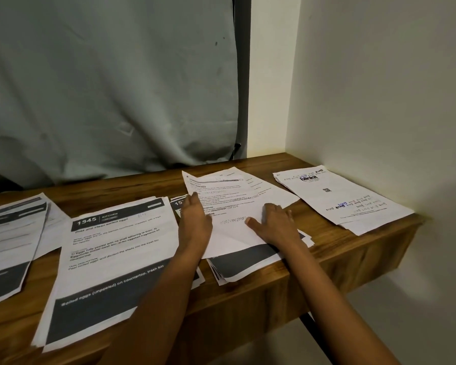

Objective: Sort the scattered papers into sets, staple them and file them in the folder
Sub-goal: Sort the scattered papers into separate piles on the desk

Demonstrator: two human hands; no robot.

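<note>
Four paper stacks on the tabletop (103, 193); two hands. Left hand (195, 222) and right hand (277, 225) flat, fingers (192, 204) straight, pressing a loose printed sheet (234, 204) atop the dark-banded stack (248, 259). Left of the fingers: "1345 KITCHEN" stack (111, 259), then an outer stack (8, 233) cut off by the frame edge. Right of the fingers: "blinkit" stack (340, 196). Fine print illegible.

Four paper stacks (117, 248) on shelf
</note>
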